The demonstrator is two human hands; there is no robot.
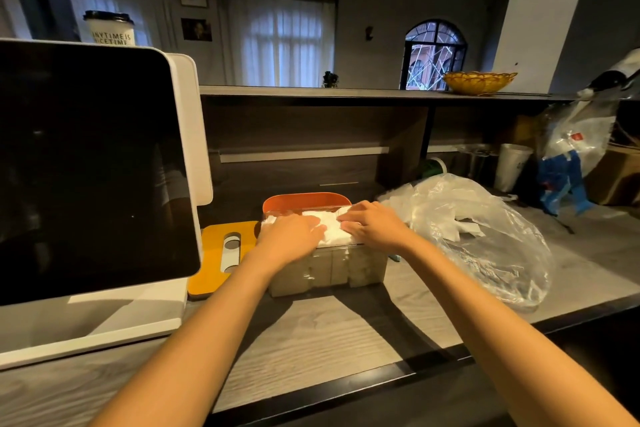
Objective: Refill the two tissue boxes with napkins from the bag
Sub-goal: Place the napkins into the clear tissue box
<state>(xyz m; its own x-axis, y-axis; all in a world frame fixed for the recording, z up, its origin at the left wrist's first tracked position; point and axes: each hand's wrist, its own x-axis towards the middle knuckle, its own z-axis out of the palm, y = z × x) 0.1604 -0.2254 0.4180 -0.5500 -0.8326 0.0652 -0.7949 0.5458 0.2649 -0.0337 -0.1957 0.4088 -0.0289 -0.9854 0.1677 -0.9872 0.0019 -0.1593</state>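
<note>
A clear tissue box point(341, 267) stands on the counter, packed to the rim with white napkins point(331, 229). My left hand point(289, 236) lies flat on the napkins at the box's left side. My right hand point(372, 224) presses flat on them at the right side. Behind the box an orange lid or second box point(306, 201) rises, partly hidden. A yellow lid point(216, 258) with an oval slot lies flat to the left. The clear plastic bag point(485, 232) with a few napkins inside lies to the right.
A large white point-of-sale screen point(90, 166) fills the left of the counter. At the back right stand a white cup point(512, 166) and a blue-and-white plastic bag point(571, 156). A yellow woven basket point(479, 81) sits on the upper shelf. The counter's dark front edge point(415, 367) runs below my arms.
</note>
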